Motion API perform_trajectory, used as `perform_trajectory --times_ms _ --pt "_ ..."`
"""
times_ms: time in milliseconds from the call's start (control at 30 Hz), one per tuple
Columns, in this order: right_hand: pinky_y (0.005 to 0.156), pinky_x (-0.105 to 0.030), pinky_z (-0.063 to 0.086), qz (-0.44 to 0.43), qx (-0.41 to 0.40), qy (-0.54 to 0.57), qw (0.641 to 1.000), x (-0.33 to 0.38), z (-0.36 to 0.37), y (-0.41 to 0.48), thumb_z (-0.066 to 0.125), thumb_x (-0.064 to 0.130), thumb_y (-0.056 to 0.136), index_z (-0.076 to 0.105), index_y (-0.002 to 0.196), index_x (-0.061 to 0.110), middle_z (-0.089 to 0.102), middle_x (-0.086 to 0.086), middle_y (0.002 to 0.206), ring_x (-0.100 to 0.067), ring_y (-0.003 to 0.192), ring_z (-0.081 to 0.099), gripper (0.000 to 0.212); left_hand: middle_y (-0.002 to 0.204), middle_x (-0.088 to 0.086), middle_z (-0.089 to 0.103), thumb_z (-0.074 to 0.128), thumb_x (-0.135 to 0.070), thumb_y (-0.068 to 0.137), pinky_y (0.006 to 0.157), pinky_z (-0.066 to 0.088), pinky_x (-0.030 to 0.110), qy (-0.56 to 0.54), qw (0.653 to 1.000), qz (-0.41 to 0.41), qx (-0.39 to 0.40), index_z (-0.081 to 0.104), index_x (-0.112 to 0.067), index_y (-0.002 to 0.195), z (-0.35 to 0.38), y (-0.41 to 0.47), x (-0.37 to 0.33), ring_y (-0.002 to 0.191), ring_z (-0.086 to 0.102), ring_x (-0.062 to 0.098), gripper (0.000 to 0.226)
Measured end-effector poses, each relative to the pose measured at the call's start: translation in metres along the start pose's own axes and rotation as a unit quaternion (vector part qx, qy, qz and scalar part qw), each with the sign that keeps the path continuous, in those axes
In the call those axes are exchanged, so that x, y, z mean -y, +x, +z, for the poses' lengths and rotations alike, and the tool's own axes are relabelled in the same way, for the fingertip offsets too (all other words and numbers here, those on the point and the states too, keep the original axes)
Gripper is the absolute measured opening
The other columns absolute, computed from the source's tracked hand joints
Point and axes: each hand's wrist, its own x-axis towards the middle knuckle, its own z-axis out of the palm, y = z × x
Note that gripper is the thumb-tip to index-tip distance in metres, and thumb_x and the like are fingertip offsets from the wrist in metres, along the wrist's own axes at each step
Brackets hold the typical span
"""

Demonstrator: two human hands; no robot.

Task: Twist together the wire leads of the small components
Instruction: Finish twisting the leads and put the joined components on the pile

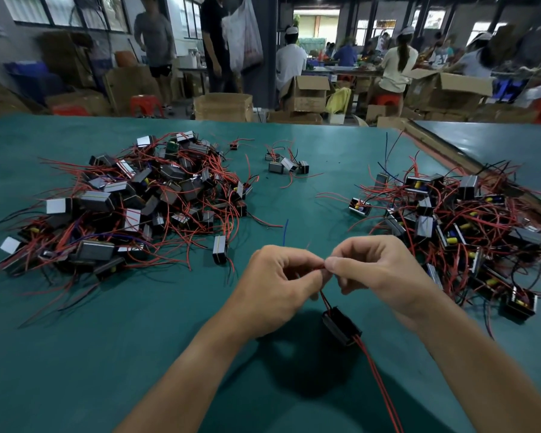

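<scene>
You had the left hand (pixel 281 276) and the right hand (pixel 378 270) drawn together fingertip to fingertip, both curled in, each pinching the thin red leads (pixel 320 267) right where thumb met forefinger. The small black component (pixel 341 328) hung just below the two hands, between your wrists, with two more red wires (pixel 378 379) trailing from its lower end back toward you. That was a tidy setup: left pinch as the anchor, right pinch to do the rolling. My read was that the twist was under way, though the wire ends sat hidden inside your fingertips, so I couldn't tell how many turns were in. The sound way here was to hold the two pinches close, roll thumb against forefinger one way only, and let the dangling body spin free. One tangled pile (pixel 132 198) lay well out beyond your left hand, another heap (pixel 450 226) out past your right.
</scene>
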Motion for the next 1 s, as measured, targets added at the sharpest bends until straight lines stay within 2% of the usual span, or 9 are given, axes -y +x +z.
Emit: perform_trajectory --times_ms 67,167,233,367,433,633,800,933,1000 --pt "0.049 -0.021 0.045 0.060 0.037 0.022 0.997 0.001 -0.006 -0.001 0.078 0.009 0.071 0.067 0.061 0.009 0.054 -0.010 0.053 -0.014 0.049 0.048 0.015 0.056 0.009 0.058 0.066 -0.024 0.086 0.049 0.038 0.036 -0.024 0.999 -0.009 0.032 0.077 -0.018 0.086 0.002 -0.001 0.000 0.052 0.045 0.018 0.013" --pt "0.043 -0.022 0.037 0.157 0.053 0.072 0.984 0.004 -0.006 0.000 0.067 0.009 0.053 0.061 0.053 0.010 0.048 -0.008 0.050 -0.016 0.044 0.040 0.006 0.051 -0.008 0.048 0.067 -0.018 0.088 0.046 0.028 0.021 -0.009 0.999 -0.011 0.044 0.077 -0.014 0.087 0.007 -0.004 0.001 0.048 0.037 0.008 0.010" --pt "0.041 -0.022 0.034 0.184 0.054 0.085 0.978 0.005 -0.004 0.000 0.066 0.010 0.040 0.058 0.049 0.013 0.045 -0.006 0.048 -0.016 0.043 0.037 0.012 0.050 -0.010 0.046 0.067 -0.017 0.088 0.044 0.027 0.019 0.004 0.999 -0.012 0.045 0.076 -0.013 0.083 0.007 -0.004 0.001 0.046 0.035 0.005 0.011" --pt "0.045 -0.020 0.038 0.092 0.050 0.049 0.993 0.001 -0.002 0.000 0.072 0.005 0.075 0.062 0.060 0.010 0.049 -0.008 0.052 -0.013 0.046 0.042 0.019 0.051 -0.001 0.050 0.066 -0.021 0.085 0.049 0.032 0.027 -0.031 0.998 -0.034 0.050 0.077 -0.019 0.080 -0.001 0.000 -0.001 0.048 0.041 0.014 0.012" --pt "0.046 -0.020 0.039 0.061 0.042 0.028 0.997 -0.001 -0.002 0.000 0.065 0.002 0.085 0.063 0.063 0.009 0.051 -0.008 0.052 -0.012 0.046 0.044 0.023 0.051 0.002 0.050 0.065 -0.024 0.084 0.051 0.033 0.031 -0.041 0.997 -0.038 0.058 0.077 -0.020 0.081 -0.003 0.001 -0.002 0.048 0.041 0.016 0.014" --pt "0.048 -0.020 0.040 0.074 0.036 0.013 0.997 -0.004 -0.001 0.001 0.066 0.004 0.086 0.061 0.068 0.002 0.052 -0.006 0.052 -0.013 0.047 0.044 0.019 0.050 -0.004 0.047 0.067 -0.013 0.089 0.046 0.029 0.023 -0.030 0.998 -0.035 0.046 0.075 -0.011 0.079 -0.004 -0.002 0.002 0.045 0.036 0.010 0.013" --pt "0.046 -0.020 0.043 -0.051 -0.012 -0.035 0.998 -0.007 0.001 0.003 0.071 -0.003 0.083 0.067 0.070 0.008 0.060 0.001 0.055 -0.008 0.048 0.049 0.017 0.047 -0.012 0.039 0.064 -0.006 0.092 0.041 0.022 0.015 -0.077 0.994 -0.072 0.032 0.072 0.000 0.081 -0.004 0.002 0.002 0.041 0.026 0.002 0.015" --pt "0.051 -0.023 0.046 -0.116 0.002 -0.127 0.985 -0.009 -0.001 0.004 0.071 0.017 0.079 0.074 0.078 0.019 0.068 0.002 0.064 -0.005 0.054 0.055 0.004 0.040 -0.011 0.042 0.062 -0.002 0.091 0.038 0.024 0.011 -0.112 0.987 -0.114 0.031 0.069 -0.004 0.079 -0.006 0.004 -0.001 0.035 0.029 0.000 0.015" --pt "0.053 -0.019 0.047 -0.122 0.011 -0.139 0.983 -0.010 -0.004 0.004 0.072 0.016 0.079 0.075 0.080 0.021 0.070 0.003 0.067 -0.002 0.056 0.057 0.006 0.040 -0.011 0.043 0.063 -0.001 0.091 0.038 0.024 0.010 -0.111 0.986 -0.117 0.032 0.069 -0.007 0.076 -0.006 0.002 -0.002 0.035 0.029 -0.001 0.017"
